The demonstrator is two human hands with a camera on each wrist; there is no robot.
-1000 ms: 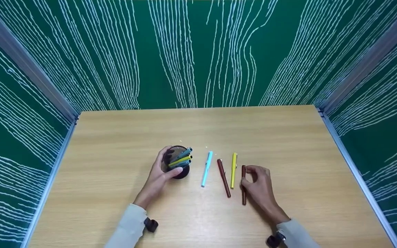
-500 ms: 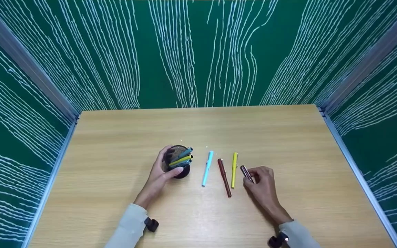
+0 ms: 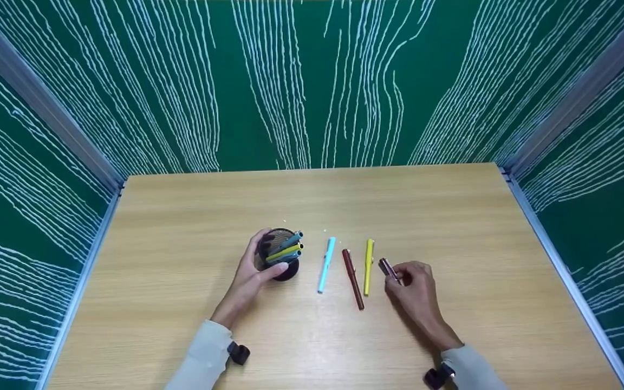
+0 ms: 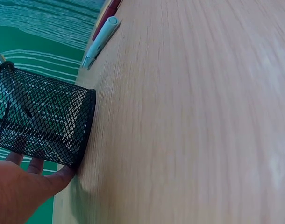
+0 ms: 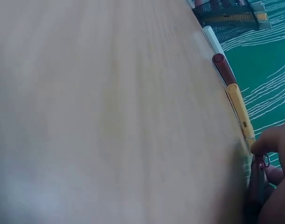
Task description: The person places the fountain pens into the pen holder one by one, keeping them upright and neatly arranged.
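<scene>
My left hand (image 3: 251,273) grips a black mesh pen cup (image 3: 286,275), thumb on the near side. Several teal and yellow pens lean out of the cup toward the right. In the left wrist view the mesh cup (image 4: 44,116) has its base at the tabletop. To the right, a dark red pen (image 3: 389,270) is pinched between thumb and fingers of my right hand (image 3: 416,286); it looks tilted and foreshortened, its lower part hidden by the hand. Between the hands lie a light blue pen (image 3: 326,265), another dark red pen (image 3: 352,279) and a yellow pen (image 3: 368,267).
A light wooden table (image 3: 312,200) carries everything. Green panels with wavy white lines (image 3: 268,81) stand behind and at both sides, joined by grey metal posts (image 3: 46,97). Small light specks dot the wood near the cup.
The right-hand dark red pen, earlier stretched out along the table beside the yellow one, has been taken up and tilted. My right hand shifted slightly right. The left hand and cup stayed put.
</scene>
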